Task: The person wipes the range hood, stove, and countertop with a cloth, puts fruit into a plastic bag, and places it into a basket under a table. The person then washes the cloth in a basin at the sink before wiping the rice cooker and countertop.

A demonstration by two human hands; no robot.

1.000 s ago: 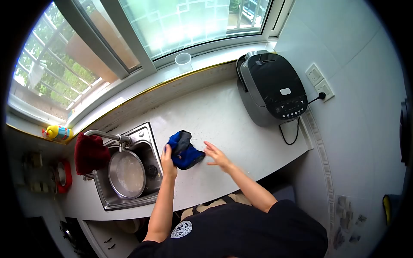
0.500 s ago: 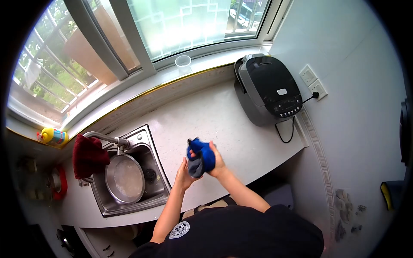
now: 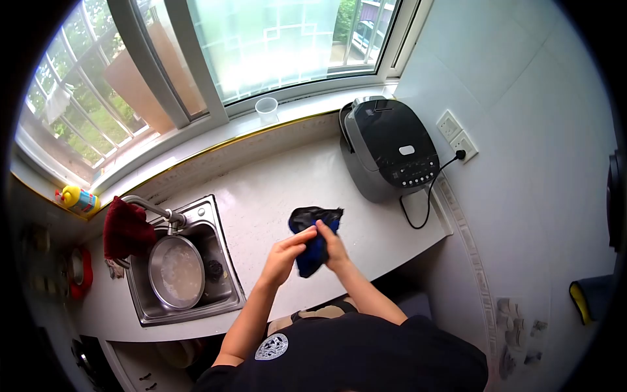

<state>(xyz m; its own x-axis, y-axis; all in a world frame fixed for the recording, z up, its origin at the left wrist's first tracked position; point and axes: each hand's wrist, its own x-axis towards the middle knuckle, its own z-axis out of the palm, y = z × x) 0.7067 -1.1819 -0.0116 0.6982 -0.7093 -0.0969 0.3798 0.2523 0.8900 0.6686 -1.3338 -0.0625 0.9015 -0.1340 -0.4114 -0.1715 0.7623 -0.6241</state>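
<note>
A crumpled dark blue and black cloth (image 3: 312,255) is held between my two hands above the counter. My right hand (image 3: 335,248) grips its right side, thumb on top and the other fingers mostly hidden. My left hand (image 3: 282,258) presses against the left side, its fingers reaching over onto the cloth. The upper part of the cloth spreads out dark past my fingertips, and a blue end hangs down between my wrists. Its exact kind does not show.
Left of my hands is a steel sink (image 3: 238,302) with a round metal basin (image 3: 176,271) of cloudy liquid. A dark red cloth (image 3: 127,228) hangs on the faucet (image 3: 153,206). A black rice cooker (image 3: 392,144), plastic cup (image 3: 266,110) and yellow bottle (image 3: 80,199) stand around.
The cloth has turned in my hands: its black side now faces up and spreads away from me. My left fingers have moved onto it from below. The view has shifted slightly.
</note>
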